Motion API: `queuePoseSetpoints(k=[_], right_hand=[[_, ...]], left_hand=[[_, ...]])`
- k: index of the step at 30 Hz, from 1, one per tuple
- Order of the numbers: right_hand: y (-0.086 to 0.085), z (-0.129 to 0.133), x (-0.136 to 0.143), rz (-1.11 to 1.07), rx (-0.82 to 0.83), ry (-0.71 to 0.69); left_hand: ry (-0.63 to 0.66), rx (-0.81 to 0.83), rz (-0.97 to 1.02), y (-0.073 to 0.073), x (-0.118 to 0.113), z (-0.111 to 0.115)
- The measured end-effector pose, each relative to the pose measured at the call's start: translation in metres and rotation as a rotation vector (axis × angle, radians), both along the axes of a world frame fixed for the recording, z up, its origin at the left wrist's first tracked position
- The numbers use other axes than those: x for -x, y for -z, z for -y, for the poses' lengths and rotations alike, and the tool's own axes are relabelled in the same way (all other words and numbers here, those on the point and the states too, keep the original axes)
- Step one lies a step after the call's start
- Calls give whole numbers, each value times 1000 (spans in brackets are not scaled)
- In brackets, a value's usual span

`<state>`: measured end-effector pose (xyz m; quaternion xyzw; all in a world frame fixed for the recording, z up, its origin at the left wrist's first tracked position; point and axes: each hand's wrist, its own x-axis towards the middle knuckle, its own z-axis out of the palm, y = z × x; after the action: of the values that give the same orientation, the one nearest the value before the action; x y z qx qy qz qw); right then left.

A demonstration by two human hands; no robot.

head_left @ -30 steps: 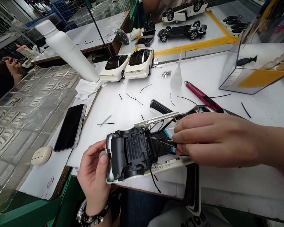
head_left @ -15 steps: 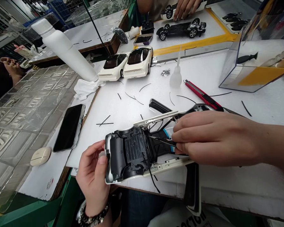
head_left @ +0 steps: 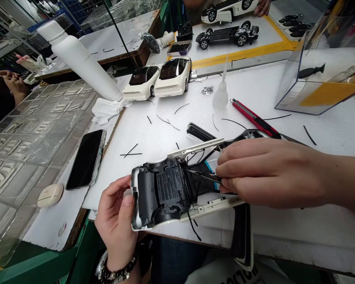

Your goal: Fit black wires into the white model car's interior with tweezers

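A white model car body (head_left: 205, 208) lies with its black inner side up, a door hanging open on each side. My left hand (head_left: 118, 217) grips its left end between thumb and fingers. My right hand (head_left: 263, 171) is closed on black tweezers (head_left: 202, 174), whose tips reach into the middle of the body beside a thin black strip (head_left: 194, 228). That strip hangs out over the near side of the body. The right end of the body is partly hidden behind my right hand.
Behind stand two white model cars (head_left: 173, 77), a dropper bottle (head_left: 220, 94) and a red cutter knife (head_left: 253, 117). A phone (head_left: 85, 159) and clear trays (head_left: 14, 157) lie left. A clear box (head_left: 322, 90) stands right. A person's hand (head_left: 262, 7) is at the top.
The other person's hand at the top has moved right along the white car there, uncovering more of it. My own hands and the car body have barely moved.
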<state>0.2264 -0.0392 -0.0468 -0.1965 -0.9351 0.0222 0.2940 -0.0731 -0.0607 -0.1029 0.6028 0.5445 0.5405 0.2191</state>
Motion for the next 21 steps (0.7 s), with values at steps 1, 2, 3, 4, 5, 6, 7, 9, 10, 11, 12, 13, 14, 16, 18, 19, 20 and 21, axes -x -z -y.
queuePoseSetpoints(k=[1,2,3,4,5,6,7,9,10,11,12,13,14,16,18,19,20,21], right_hand=[[0,0,0,1,6,1],[0,0,0,2,11,3],[1,0,0,3,14,5],[1,0,0,4,15,7],[1,0,0,4,16,8],[1,0,0,5,18,9],[1,0,0,5,19,9],[2,-1,0,0,28,4],[2,-1,0,-5,32,-2],[1,-1,0,-9,36,-6],[1,-1,0,-11,38,-10],[2,-1,0,-11,40,-12],[2,-1,-1,-9,41,-12],[2,-1,-1,-5,41,-11],[3,0,-1,-6,37,-9],[3,0,-1,-8,34,-7],[3,0,-1,-9,31,-5],[2,0,-1,-7,30,-2]], left_hand=[[-1,1,-4,0,0,0],[-2,3,-11,0,0,0],[-4,7,-19,0,0,0],[-3,5,-20,0,0,0],[1,-1,-14,0,0,0],[6,-9,-4,1,0,0],[10,-13,6,1,0,0],[15,-14,15,1,0,0],[16,-11,17,1,0,0],[16,-7,17,1,0,0],[15,-7,17,1,1,0],[11,-7,17,1,1,0],[10,-10,16,1,1,0],[12,-19,14,1,1,-1],[15,-18,9,1,1,-1],[13,-13,5,1,1,-1],[12,-11,2,1,1,-1],[7,-9,2,1,1,-1]])
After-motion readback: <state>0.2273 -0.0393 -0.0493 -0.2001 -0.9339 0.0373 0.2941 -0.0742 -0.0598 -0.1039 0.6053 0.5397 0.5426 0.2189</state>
